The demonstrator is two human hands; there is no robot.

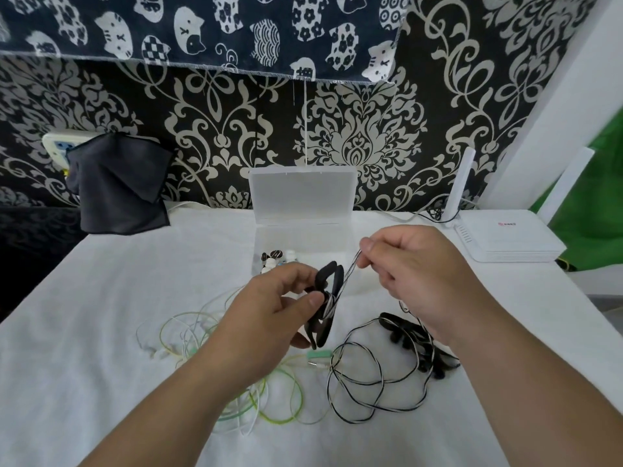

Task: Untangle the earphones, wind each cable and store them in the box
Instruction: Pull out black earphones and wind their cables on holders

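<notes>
From my headcam I see only my own two forearms and hands. Both arms are bare, no sleeve showing anywhere up to the lower edge of the frame. My left hand (pixel 269 299) and right hand (pixel 418 274) wear nothing; the nails are short and plain.

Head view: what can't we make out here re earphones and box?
- Box contents: small and blurred; the count of stored earphones is unclear.
- Black earphones: the left hand covers part of the bundle.
- Black-and-white cable: its far end runs under the right hand.
- Green cable: the left forearm crosses it.
</notes>
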